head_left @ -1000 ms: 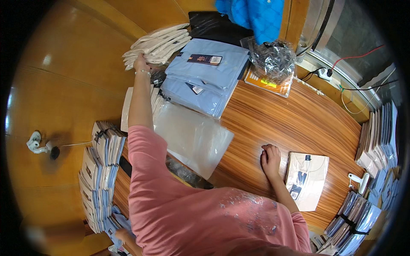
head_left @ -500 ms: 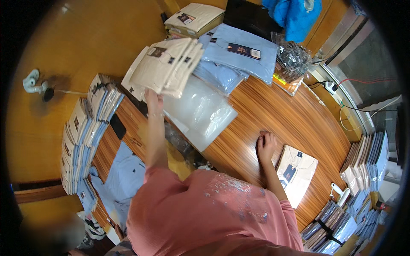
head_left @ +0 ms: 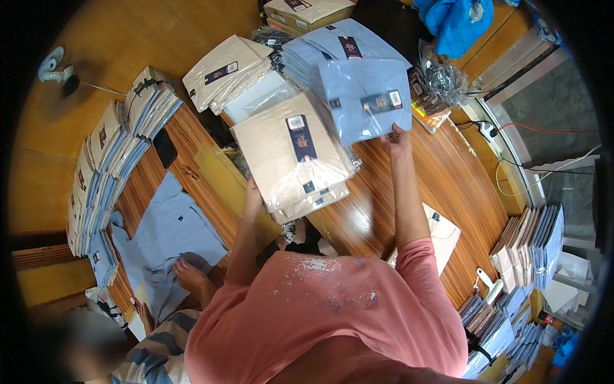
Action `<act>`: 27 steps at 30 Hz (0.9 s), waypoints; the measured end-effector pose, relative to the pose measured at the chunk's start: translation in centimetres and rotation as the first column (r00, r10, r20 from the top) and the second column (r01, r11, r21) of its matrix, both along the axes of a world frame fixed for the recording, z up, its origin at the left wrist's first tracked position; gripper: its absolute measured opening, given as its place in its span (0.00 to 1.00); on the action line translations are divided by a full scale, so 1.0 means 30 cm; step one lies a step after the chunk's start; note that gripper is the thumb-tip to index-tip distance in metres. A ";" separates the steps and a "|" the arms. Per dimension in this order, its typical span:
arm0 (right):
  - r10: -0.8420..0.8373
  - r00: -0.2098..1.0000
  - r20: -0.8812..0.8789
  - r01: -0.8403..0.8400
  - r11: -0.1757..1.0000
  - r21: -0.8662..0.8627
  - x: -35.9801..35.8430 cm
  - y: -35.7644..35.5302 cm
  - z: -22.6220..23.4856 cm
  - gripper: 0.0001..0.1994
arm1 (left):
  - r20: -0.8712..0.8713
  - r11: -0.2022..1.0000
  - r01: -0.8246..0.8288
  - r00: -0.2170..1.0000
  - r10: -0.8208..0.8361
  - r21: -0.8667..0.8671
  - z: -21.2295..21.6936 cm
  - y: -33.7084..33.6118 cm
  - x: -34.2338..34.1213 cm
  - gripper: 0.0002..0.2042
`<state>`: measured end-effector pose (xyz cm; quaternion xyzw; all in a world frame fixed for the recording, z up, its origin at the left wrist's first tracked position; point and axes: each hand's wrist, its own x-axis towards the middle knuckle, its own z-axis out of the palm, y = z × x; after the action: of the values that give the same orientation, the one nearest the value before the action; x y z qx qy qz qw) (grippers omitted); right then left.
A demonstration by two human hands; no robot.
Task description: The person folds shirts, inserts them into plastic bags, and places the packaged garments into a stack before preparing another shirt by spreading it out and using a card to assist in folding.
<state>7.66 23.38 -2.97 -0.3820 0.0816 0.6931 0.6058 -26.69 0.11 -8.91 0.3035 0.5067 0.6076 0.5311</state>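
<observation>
My left hand (head_left: 252,200) holds a stack of beige folded shirts (head_left: 275,153) in clear plastic bags by its near left edge. The top shirt has a dark hang tag. My right hand (head_left: 398,144) grips the near edge of a bagged light-blue folded shirt (head_left: 350,118), tilted up in front of the blue shirt stack (head_left: 313,51). The thumb and part of the fingers show; the others are behind the bag. The blue shirt's left edge is beside the beige stack. A single bagged beige shirt (head_left: 446,233) lies on the table, partly behind my right arm.
More beige shirts (head_left: 224,70) are piled at the back left. At the left, a co-worker's hand (head_left: 190,276) rests on an unfolded blue shirt (head_left: 169,221). A phone (head_left: 164,148) lies beside long rows of packed shirts (head_left: 96,176). Further packed shirts (head_left: 531,246) stand right.
My left hand has brought the stack of beige shirts nearer and to the right. My right hand has left the tabletop, reached back and taken hold of a blue shirt.
</observation>
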 end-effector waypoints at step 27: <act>0.072 0.484 0.872 -0.479 0.856 0.195 0.286 -0.613 0.168 0.22 | -0.364 0.879 0.424 0.871 -0.330 0.218 0.414 0.072 0.574 0.24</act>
<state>16.25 4.99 2.07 -0.5372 -0.4325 0.5124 0.5117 -9.48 2.28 3.52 0.5653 0.4203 0.5020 0.5018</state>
